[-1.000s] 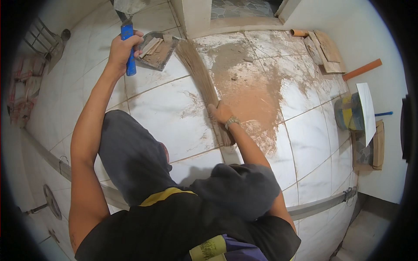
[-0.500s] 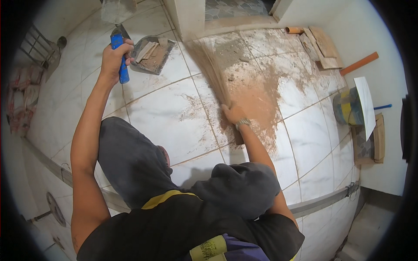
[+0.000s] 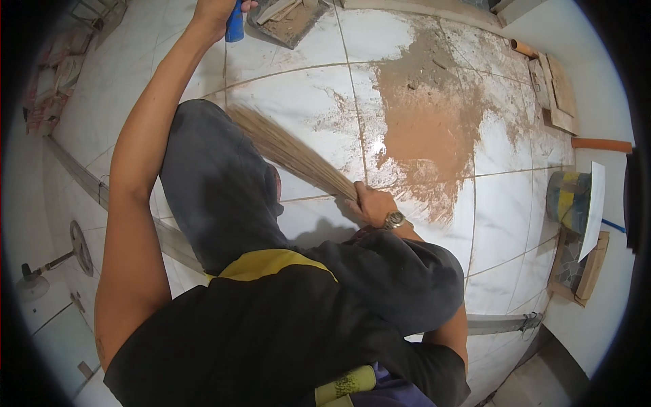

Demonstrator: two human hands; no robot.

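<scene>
My left hand (image 3: 220, 13), at the top, is closed on a blue-handled tool (image 3: 234, 24), partly out of frame. Beside it lies a dark dustpan (image 3: 288, 20) with debris in it. My right hand (image 3: 371, 207), wearing a wristwatch, grips a long straw broom (image 3: 291, 152), its bristles reaching up-left across the white tiles beside my dark-trousered knee. To the right of the broom a patch of reddish-brown powder (image 3: 424, 129) and greyer dirt (image 3: 424, 54) spreads over the tiles.
Board offcuts (image 3: 559, 88) and orange pipes (image 3: 597, 144) lie along the right wall, with a bucket (image 3: 566, 200) under a white panel (image 3: 590, 210). Red-and-white sacks (image 3: 57, 81) sit at upper left. A metal bar (image 3: 176, 251) crosses behind me. A doorway sill (image 3: 407, 10) is at the top.
The view has shifted, so the floor appears higher. My right hand has swept the broom leftward, its bristles now off the dirt patch and near my left knee. My left hand still holds the blue handle.
</scene>
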